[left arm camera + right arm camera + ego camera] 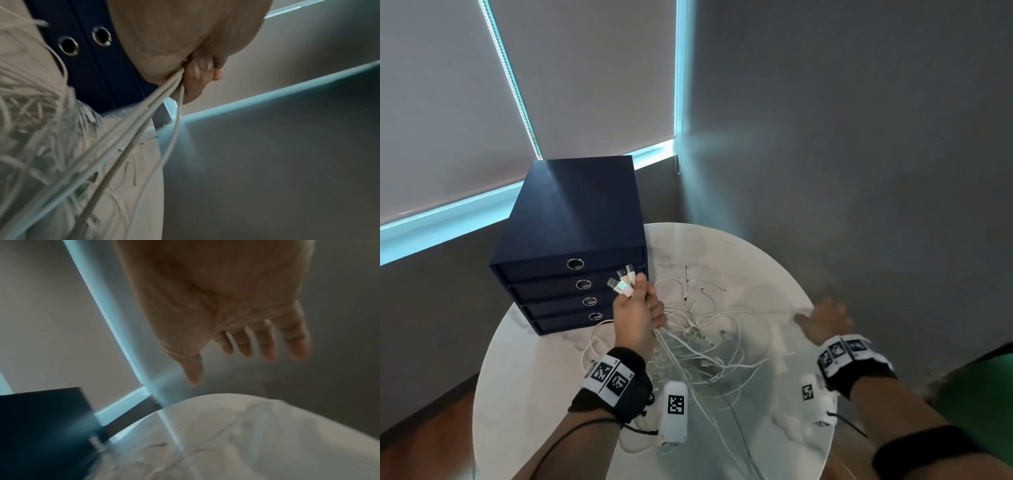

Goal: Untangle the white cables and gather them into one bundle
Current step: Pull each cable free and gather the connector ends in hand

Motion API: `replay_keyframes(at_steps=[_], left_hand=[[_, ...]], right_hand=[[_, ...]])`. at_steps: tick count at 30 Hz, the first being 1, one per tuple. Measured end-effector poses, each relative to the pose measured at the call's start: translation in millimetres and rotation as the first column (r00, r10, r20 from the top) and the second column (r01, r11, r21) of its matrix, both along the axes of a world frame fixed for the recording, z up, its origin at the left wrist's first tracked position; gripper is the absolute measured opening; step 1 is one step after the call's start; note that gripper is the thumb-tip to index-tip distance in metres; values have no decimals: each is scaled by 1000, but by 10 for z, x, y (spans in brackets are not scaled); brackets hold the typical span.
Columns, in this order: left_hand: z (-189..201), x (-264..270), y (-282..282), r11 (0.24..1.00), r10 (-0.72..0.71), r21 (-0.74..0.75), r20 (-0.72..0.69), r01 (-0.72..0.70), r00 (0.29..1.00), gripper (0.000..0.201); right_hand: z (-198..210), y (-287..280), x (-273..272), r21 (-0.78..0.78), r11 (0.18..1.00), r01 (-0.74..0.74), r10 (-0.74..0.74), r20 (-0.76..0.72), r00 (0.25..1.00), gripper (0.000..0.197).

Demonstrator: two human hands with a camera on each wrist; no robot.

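White cables [698,329]: loose tangle on the round bench [784,428], between the two hands, in front of the blue drawer box [571,240].
Left hand [638,317]: raised, fingers clenched round several cable ends; plugs [621,282] stick up from the fist, strands run taut down into the heap.
Right hand [825,320]: fingers spread, empty, over the bench's right side; the tangle lies to its left, so it seems best placed to reach in for the next strand.
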State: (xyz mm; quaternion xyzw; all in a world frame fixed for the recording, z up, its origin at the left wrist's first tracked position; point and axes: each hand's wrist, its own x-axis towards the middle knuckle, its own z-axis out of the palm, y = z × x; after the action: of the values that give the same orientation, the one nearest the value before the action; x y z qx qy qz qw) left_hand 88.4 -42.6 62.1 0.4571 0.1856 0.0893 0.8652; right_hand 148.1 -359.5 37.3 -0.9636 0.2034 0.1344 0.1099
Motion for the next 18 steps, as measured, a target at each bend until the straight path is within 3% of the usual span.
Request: replay_keyframes(at_steps=[1,2,3,4,5,6,7,8,9,11,13,16,18], left_hand=[[33,6,-70,1000,-28,5,10,28,1000,39],[46,18,-145,999,-54,9,19,53,998,39],[63,28,-225,997,-78,11,30,78,996,40],[78,38,-302,995,-97,7,38,97,995,40],[95,50,-360,995,-104,-4,43,104,994,39],[114,66,-385,994,-101,-29,47,102,994,39],[142,83,-367,994,-88,-67,54,91,995,38],[163,103,-298,991,-62,-118,68,69,996,38],[187,122,-201,985,-30,-168,89,45,996,38],[236,154,75,975,36,-220,133,-6,991,37],[261,174,351,972,98,-226,146,-63,984,38],[257,159,665,963,176,-225,125,-145,976,41],[220,140,793,961,194,-222,118,-165,974,40]], right_hand=[[91,208,-88,134,988,-73,60,101,993,72],[199,452,-172,373,907,-195,122,210,970,72],[337,739,-279,629,720,-294,183,237,954,68],[449,1029,-400,811,482,-331,282,214,935,59],[499,1239,-500,892,314,-327,380,197,904,48],[495,1415,-571,927,207,-312,431,200,880,36],[464,1529,-625,934,192,-302,445,192,875,23],[420,1581,-663,930,220,-294,438,175,882,10],[358,1561,-688,895,304,-325,435,173,884,12],[172,1378,-697,764,480,-431,501,165,850,34],[12,1066,-694,638,600,-482,523,143,840,44],[-309,353,-611,492,772,-403,415,90,905,48],[-434,-107,-542,395,862,-317,329,40,943,37]])
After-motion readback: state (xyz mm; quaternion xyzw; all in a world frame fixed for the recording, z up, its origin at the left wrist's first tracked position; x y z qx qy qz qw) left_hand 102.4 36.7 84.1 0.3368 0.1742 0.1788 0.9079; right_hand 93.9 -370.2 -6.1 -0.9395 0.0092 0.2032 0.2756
